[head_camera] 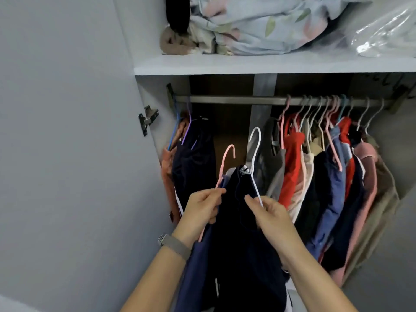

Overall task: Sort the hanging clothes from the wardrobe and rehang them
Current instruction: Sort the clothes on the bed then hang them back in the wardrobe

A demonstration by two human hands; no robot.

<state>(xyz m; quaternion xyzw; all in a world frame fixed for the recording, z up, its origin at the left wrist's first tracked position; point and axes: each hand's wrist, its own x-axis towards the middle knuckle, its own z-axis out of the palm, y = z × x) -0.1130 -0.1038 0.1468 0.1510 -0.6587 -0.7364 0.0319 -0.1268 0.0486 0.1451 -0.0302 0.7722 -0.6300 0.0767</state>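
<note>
Two hangers are held off the rail: the left hand pinches a pink hanger, the right hand a white hanger, both carrying dark navy clothes near the camera. Two garments hang far left, and perhaps a dozen more crowd the right, overlapping too much to count. No writing is legible; bundled bedding fills the shelf above.

A pale grey wall adjoins a shelf stacked with folded bedding.
</note>
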